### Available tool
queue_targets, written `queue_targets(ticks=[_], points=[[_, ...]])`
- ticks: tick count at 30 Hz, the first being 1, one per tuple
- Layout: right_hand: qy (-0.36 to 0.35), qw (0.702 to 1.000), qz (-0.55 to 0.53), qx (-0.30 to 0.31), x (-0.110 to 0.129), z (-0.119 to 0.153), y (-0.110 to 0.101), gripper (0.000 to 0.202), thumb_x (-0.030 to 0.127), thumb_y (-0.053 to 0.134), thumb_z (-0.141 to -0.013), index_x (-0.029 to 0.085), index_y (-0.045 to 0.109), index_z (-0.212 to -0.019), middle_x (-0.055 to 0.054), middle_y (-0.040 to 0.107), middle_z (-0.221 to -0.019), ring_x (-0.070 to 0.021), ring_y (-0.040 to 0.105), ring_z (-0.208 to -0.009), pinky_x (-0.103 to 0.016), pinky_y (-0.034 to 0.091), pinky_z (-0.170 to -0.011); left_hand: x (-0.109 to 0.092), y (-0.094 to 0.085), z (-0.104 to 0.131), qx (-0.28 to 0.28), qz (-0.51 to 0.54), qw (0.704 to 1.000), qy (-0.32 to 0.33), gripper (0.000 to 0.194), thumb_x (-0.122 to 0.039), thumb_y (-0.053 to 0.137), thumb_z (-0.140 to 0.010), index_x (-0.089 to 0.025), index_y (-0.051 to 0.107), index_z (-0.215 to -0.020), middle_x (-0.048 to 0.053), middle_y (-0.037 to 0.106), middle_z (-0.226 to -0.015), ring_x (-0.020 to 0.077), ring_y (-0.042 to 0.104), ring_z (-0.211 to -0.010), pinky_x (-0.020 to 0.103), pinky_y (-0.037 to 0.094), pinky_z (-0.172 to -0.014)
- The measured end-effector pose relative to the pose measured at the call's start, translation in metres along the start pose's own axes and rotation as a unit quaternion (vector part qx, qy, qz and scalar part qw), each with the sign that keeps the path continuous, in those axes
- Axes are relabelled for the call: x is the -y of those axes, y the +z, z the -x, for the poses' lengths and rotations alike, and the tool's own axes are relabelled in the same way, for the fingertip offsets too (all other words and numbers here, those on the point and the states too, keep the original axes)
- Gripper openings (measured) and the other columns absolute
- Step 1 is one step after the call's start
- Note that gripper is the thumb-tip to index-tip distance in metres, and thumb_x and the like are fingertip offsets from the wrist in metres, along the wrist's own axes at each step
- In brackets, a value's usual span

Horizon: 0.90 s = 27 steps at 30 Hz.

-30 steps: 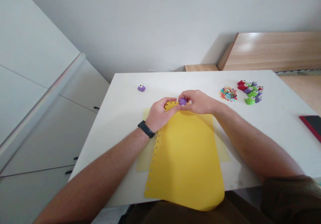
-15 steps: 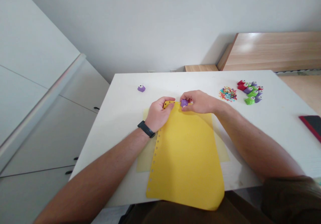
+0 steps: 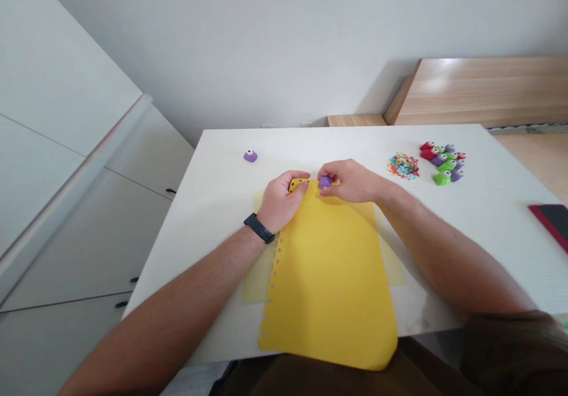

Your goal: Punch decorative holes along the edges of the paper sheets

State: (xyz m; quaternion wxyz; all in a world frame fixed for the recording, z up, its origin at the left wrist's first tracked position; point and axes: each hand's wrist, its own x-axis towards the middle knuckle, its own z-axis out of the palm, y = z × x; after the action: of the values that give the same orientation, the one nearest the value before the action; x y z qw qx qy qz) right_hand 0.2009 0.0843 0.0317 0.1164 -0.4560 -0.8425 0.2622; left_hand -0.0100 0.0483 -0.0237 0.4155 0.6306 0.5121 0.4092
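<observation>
A yellow sheet of paper [image 3: 331, 277] slants from the table toward my lap, with punched holes along its left edge and at its top left corner. My left hand [image 3: 284, 199] pinches that top left corner between thumb and fingers. At the sheet's top edge, my right hand [image 3: 350, 181] has its thumb and fingers closed round a small purple craft punch [image 3: 325, 182]. The punch sits on the paper's edge; my fingers partly cover it. Beneath the yellow sheet lies a paler yellow sheet [image 3: 257, 277].
Another purple punch [image 3: 250, 155] stands at the table's back left. Colourful paper confetti [image 3: 403, 166] is heaped at the right, beside several red, green and purple punches [image 3: 444, 165]. A dark tablet-like object with a red edge [image 3: 550, 224] lies at the far right of the white table [image 3: 177, 266].
Both hands stay almost in place on the sheet and the punch. The purple punch looks slightly tilted or pressed compared with before, its pale part less visible.
</observation>
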Motion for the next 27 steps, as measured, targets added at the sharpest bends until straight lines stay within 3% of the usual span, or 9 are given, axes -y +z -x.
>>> queue_targets(ticks=[5, 12, 19, 27], points=[[-0.004, 1.000, 0.013, 0.004, 0.002, 0.000, -0.001, 0.013, 0.028, 0.070, -0.078, 0.018, 0.070, -0.086, 0.000, 0.069, -0.080, -0.0130, 0.057, -0.070, -0.024, 0.038, -0.065, -0.001, 0.000, 0.001, 0.000, -0.001, 1.000, 0.004, 0.031, -0.038, 0.063, -0.090, -0.021, 0.069, -0.116, 0.006, 0.076, -0.107, 0.0213, 0.071, -0.091, 0.035, 0.057, -0.080], [-0.015, 1.000, 0.024, 0.002, 0.004, 0.000, -0.001, 0.013, 0.028, 0.068, -0.079, 0.018, 0.069, -0.087, 0.000, 0.068, -0.080, -0.0132, 0.057, -0.071, -0.024, 0.037, -0.066, -0.011, -0.002, 0.000, 0.003, 0.009, 1.000, 0.027, 0.032, -0.033, 0.065, -0.088, -0.018, 0.067, -0.118, 0.008, 0.074, -0.116, 0.0211, 0.070, -0.106, 0.037, 0.053, -0.097], [-0.019, 1.000, 0.007, -0.007, 0.006, 0.001, 0.000, 0.013, 0.029, 0.069, -0.079, 0.018, 0.069, -0.087, 0.000, 0.068, -0.080, -0.0129, 0.056, -0.071, -0.024, 0.037, -0.066, -0.020, -0.007, -0.003, -0.004, -0.024, 0.998, 0.051, 0.035, -0.030, 0.068, -0.087, -0.018, 0.065, -0.120, 0.008, 0.075, -0.112, 0.0216, 0.070, -0.107, 0.038, 0.052, -0.101], [-0.031, 0.999, 0.013, -0.017, 0.009, 0.003, 0.001, 0.014, 0.024, 0.066, -0.080, 0.018, 0.071, -0.092, -0.002, 0.070, -0.084, -0.0148, 0.059, -0.075, -0.025, 0.038, -0.067, -0.030, -0.013, -0.004, 0.063, -0.070, 0.993, 0.071, 0.050, -0.048, 0.078, -0.079, -0.019, 0.068, -0.119, 0.008, 0.074, -0.117, 0.0245, 0.069, -0.110, 0.039, 0.050, -0.102]])
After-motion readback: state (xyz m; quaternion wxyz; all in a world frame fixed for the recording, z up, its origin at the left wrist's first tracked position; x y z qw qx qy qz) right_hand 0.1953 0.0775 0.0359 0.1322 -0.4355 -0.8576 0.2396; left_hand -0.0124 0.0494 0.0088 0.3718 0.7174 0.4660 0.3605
